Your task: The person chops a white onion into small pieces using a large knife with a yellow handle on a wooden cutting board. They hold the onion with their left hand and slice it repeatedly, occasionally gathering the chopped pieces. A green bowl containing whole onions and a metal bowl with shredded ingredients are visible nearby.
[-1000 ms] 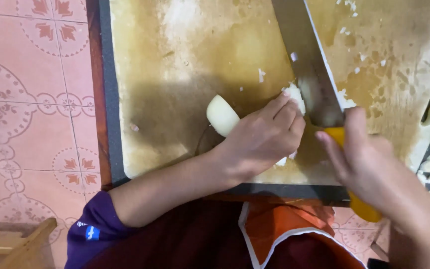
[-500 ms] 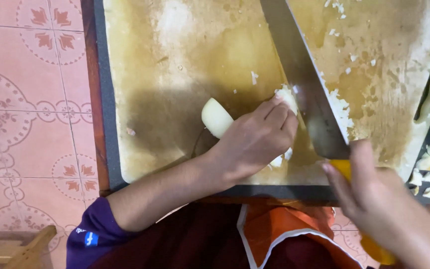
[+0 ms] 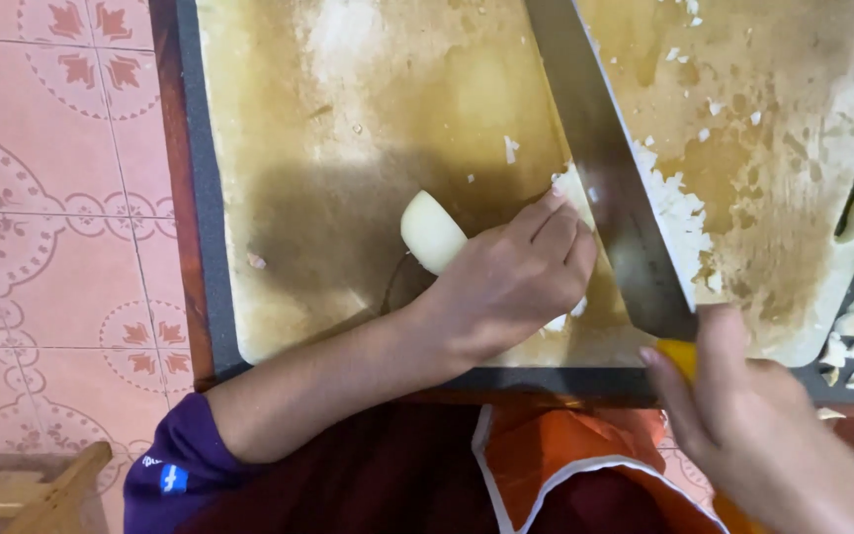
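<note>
My left hand point(image 3: 516, 287) lies curled over the pale, rounded peeled onion half point(image 3: 434, 232) on the stained light plastic cutting board point(image 3: 348, 129), fingers pressed down on it and knuckles toward the blade so it cannot roll. Just right of them stands the broad steel cleaver point(image 3: 615, 188), with chopped white onion bits point(image 3: 679, 213) piled beyond it. My right hand point(image 3: 743, 425) has its grip wrapped tight round the yellow handle point(image 3: 679, 356), steering the blade.
</note>
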